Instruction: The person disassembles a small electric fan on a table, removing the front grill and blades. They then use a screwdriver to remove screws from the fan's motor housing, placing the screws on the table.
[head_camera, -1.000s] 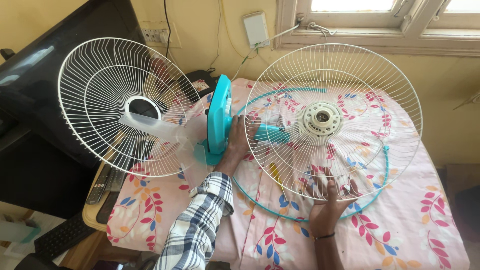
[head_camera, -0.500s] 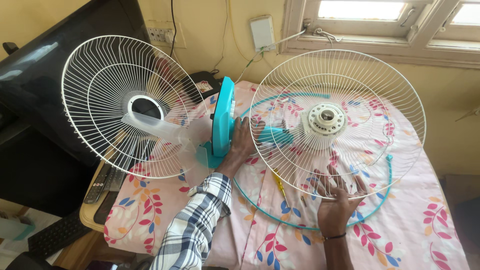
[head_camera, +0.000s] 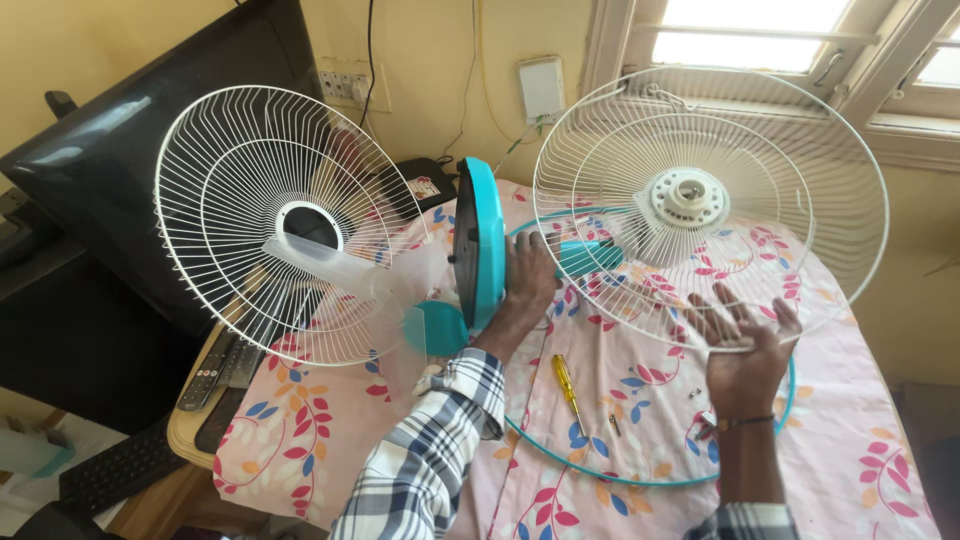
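While the left hand (head_camera: 527, 272) grips the teal motor housing (head_camera: 590, 256), right hand (head_camera: 742, 345) fingers spread open under the grille (head_camera: 800, 190).

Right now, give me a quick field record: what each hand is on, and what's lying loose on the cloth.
left hand: gripping the teal fan body
right hand: fingers spread under the lower rim of the white wire guard, which is tilted up
second guard: upright at left, clear blades in front
cloth: yellow-handled screwdriver, teal ring, small screws
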